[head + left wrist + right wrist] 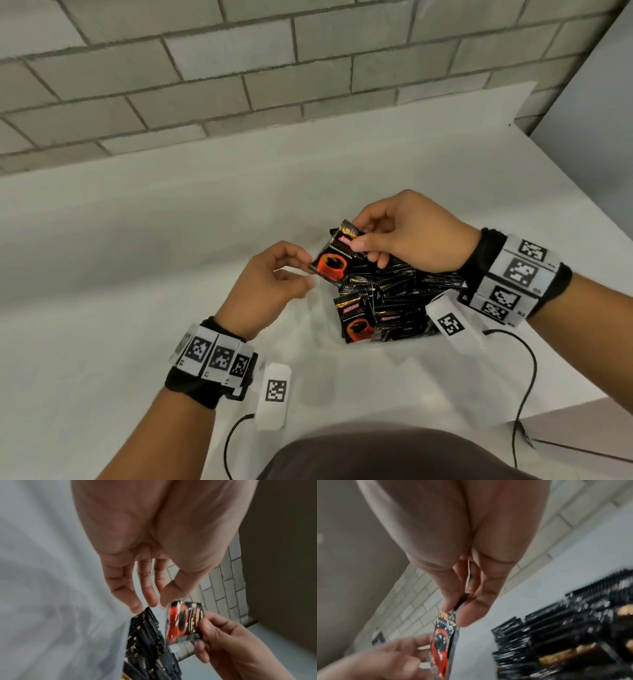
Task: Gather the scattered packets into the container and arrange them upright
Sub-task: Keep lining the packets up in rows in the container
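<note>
at the near edge of the bench [102,240] two wrists with marked bands and trailing cables are seen. just beyond them a pile of dark packets [387,301] lies in a clear, hard-to-see container [329,329], most of them flat or leaning, a few with the red cup face up. above the far left of the pile one packet [334,262] is held in the air. its top edge is pinched by the right hand [411,236] between thumb and curled fingers. the left hand [270,284] is loosely opened, thumb and forefinger brought up to the packet's lower corner; whether that corner is already touched cannot be told, and nothing is gripped by it.

the step in hand is judged to be the turning of this packet so that it can be stood on end. it is best done with the pinch kept on the sealed edge, the lower corner steadied by the left hand, and the packet squared before it is lowered. a slot should be opened among the leaning packets first, so that the packet is pressed against neighbours and is not left to slump. the foil is thin and slick, so a light, firm pinch is advised.

beyond the pile only bare bench and a block wall [239,51] are seen.
</note>
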`<action>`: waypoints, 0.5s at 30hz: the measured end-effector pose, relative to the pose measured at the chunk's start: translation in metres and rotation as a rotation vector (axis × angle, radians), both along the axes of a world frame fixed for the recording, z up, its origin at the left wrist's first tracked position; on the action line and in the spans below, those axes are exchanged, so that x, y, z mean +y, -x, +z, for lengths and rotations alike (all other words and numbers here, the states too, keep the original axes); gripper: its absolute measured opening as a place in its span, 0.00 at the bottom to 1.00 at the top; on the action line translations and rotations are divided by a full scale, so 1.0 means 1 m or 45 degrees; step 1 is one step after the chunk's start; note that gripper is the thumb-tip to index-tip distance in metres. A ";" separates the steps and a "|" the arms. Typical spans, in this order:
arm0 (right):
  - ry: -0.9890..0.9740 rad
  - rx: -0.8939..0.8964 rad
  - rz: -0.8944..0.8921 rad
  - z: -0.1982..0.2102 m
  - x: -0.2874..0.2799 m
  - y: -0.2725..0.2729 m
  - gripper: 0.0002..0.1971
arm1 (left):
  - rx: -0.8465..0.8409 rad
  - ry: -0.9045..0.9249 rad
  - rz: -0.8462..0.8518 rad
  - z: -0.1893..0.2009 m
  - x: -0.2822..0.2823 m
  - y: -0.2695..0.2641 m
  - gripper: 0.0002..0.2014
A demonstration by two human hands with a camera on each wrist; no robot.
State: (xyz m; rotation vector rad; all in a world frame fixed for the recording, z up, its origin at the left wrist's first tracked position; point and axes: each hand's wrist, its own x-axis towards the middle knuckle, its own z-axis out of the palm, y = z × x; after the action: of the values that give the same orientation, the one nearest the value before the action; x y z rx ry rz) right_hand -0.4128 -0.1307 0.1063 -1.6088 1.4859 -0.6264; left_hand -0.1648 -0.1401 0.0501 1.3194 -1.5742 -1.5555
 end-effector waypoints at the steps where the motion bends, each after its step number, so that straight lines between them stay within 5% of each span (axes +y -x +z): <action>1: 0.004 0.134 0.056 -0.005 0.000 0.001 0.07 | -0.061 0.021 0.042 -0.002 0.000 -0.004 0.11; 8: 0.006 0.599 0.494 -0.038 0.008 -0.021 0.13 | -0.469 0.365 -0.177 -0.019 0.022 -0.008 0.06; 15: 0.051 0.504 0.317 -0.030 0.005 -0.011 0.08 | -0.544 0.805 -0.235 -0.026 0.033 0.004 0.08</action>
State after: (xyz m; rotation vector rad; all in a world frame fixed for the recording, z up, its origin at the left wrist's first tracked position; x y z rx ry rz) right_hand -0.4015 -0.1255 0.0760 -1.9932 1.5178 -0.2041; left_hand -0.1692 -0.1075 0.0237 1.1970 -2.2587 -0.7620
